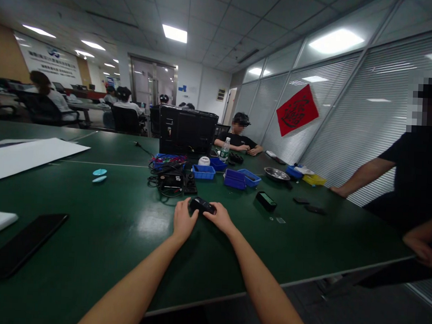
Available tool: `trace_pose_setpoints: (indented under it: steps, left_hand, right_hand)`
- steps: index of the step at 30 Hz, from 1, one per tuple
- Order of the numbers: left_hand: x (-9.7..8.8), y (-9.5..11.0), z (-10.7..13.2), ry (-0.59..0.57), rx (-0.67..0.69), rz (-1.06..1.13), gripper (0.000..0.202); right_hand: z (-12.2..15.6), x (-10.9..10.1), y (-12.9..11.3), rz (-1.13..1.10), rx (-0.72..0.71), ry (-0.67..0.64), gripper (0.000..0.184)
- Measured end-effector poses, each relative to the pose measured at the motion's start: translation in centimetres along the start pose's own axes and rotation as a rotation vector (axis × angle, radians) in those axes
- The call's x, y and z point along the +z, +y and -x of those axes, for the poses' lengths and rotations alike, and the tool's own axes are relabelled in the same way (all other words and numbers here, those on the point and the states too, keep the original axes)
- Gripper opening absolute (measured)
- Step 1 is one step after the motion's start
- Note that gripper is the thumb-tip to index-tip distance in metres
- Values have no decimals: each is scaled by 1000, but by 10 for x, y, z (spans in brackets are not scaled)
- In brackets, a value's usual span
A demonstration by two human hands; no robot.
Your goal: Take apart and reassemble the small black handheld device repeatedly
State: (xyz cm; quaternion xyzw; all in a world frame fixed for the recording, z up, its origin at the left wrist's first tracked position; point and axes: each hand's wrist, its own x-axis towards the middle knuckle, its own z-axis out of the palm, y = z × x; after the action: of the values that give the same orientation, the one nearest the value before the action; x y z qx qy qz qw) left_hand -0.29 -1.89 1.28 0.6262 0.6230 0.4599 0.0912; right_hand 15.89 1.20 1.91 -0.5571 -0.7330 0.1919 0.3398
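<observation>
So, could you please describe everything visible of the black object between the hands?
The black object is elongated, slightly glossy and plastic-looking; finer parts are too small to tell. It lies crosswise, held at opposite ends by the left hand and right hand, on or just above the green table.

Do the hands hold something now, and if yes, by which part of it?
Yes: a black object, held by its two ends, the left hand at the left end, the right hand at the right.
</observation>
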Motion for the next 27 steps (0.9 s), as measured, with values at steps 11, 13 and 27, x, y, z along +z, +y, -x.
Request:
trace_pose_setpoints:
  steps: [11, 13, 27]
  left_hand:
    - [-2, 6, 5, 30, -57, 22, 71]
    - [2, 3, 5, 0, -40, 21, 73]
    - [-38, -15, 16, -130, -179, -1, 69]
  right_hand:
    - [5, 4, -6, -649, 37, -488, 30]
    - [2, 5, -1, -744, 111, -404, 30]
    - [-11, 7, 27, -885, 211, -28, 22]
